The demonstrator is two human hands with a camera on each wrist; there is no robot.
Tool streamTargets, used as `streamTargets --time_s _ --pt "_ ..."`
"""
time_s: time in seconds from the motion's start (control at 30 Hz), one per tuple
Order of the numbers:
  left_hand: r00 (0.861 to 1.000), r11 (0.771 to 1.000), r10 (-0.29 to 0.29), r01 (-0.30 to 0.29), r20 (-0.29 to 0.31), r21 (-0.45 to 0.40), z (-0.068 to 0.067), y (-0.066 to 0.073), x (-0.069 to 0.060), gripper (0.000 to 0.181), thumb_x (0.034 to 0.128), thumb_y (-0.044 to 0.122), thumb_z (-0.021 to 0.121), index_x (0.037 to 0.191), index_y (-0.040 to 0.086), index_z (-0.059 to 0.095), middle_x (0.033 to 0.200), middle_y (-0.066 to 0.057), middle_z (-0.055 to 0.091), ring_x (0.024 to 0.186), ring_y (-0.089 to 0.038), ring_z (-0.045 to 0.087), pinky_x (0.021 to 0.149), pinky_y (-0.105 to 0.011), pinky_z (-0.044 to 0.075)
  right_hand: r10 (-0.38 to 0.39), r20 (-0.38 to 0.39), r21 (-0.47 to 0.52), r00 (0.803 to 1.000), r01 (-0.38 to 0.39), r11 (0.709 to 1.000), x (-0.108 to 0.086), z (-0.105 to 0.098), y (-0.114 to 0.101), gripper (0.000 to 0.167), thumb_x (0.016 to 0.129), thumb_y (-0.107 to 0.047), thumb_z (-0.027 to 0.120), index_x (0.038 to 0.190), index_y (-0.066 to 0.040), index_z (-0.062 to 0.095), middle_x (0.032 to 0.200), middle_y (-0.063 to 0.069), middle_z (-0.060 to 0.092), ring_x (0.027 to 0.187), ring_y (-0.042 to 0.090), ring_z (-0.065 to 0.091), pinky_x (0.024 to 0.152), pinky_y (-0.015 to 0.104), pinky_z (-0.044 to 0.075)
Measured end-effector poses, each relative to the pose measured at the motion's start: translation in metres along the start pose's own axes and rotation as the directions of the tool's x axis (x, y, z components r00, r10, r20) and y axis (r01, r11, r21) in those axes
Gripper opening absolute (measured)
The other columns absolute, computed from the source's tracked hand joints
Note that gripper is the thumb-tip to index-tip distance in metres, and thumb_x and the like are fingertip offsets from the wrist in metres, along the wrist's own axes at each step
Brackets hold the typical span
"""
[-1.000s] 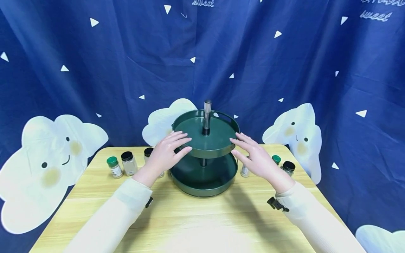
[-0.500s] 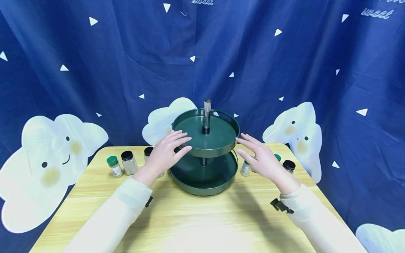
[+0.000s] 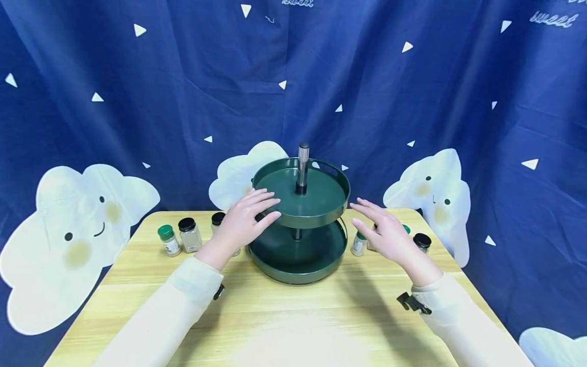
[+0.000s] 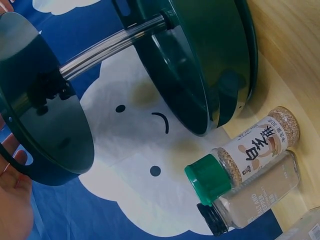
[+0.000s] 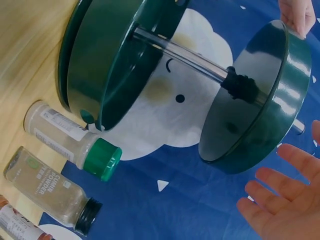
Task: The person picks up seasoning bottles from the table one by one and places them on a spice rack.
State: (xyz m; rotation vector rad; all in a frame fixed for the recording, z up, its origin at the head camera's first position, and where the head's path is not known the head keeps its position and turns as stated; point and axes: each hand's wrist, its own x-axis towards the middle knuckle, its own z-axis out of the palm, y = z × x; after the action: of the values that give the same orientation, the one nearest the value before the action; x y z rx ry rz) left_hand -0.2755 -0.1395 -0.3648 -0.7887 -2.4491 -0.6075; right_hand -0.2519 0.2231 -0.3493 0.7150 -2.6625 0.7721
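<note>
A dark green two-tier round tray stand stands mid-table in the head view, with an upper tray (image 3: pixel 312 196), a lower tray (image 3: pixel 298 262) and a metal post (image 3: pixel 303 165). My left hand (image 3: pixel 245 219) is at the left rim of the upper tray, its fingers stretched over the edge; the left wrist view shows part of that hand (image 4: pixel 15 200) beside the tray's handle cutout. My right hand (image 3: pixel 385 234) hovers just off the right rim, apart from it, with relaxed fingers. The right wrist view shows its palm (image 5: pixel 292 205) facing the upper tray with nothing held.
Left of the stand are a green-capped spice jar (image 3: pixel 169 241), a black-capped jar (image 3: pixel 189 235) and another black-capped jar (image 3: pixel 217 220), partly hidden. At right are a green-capped jar (image 3: pixel 359 244), a cumin powder jar (image 5: pixel 47 185) and a black-capped jar (image 3: pixel 422 241). A blue curtain (image 3: pixel 293 76) hangs behind.
My right hand has drawn away to the right from the upper tray's rim, uncovering more of the jars behind it. My left hand stays at the left rim, and the stand has not visibly turned.
</note>
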Motion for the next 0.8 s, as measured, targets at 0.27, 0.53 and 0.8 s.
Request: streamTargets --time_s 0.27,0.53,0.8 --pt "1.000 1.000 0.003 -0.003 -0.012 -0.010 0.001 0.000 0.000 0.046 0.0984 0.047 0.060 0.133 0.018 0.067 0.141 -0.004 0.059 0.140 -0.024 0.044 0.120 -0.046 0.027 0.027 0.006 0.005 1.000 -0.027 1.000 -0.003 0.002 0.006 0.050 0.103 -0.041 0.055 0.145 -0.014 0.055 0.155 0.011 0.042 0.140 0.038 0.041 0.111 0.060 0.036" --pt "1.000 1.000 0.004 -0.004 -0.014 -0.016 0.001 0.000 -0.001 0.045 0.0983 0.046 0.061 0.133 0.018 0.067 0.141 -0.004 0.059 0.140 -0.025 0.044 0.120 -0.046 0.028 0.040 0.015 -0.006 0.999 -0.040 0.999 -0.007 0.005 0.014 0.050 0.103 -0.041 0.054 0.144 -0.011 0.056 0.154 0.012 0.044 0.140 0.040 0.041 0.111 0.061 0.035" --pt "1.000 1.000 0.000 0.000 -0.018 -0.019 0.001 0.000 -0.001 0.044 0.0981 0.044 0.062 0.133 0.018 0.067 0.141 -0.004 0.059 0.141 -0.024 0.044 0.120 -0.046 0.028 0.045 0.016 -0.010 0.999 -0.045 0.999 -0.008 0.009 0.021 0.049 0.103 -0.040 0.054 0.142 -0.010 0.057 0.153 0.013 0.046 0.139 0.039 0.042 0.110 0.060 0.037"
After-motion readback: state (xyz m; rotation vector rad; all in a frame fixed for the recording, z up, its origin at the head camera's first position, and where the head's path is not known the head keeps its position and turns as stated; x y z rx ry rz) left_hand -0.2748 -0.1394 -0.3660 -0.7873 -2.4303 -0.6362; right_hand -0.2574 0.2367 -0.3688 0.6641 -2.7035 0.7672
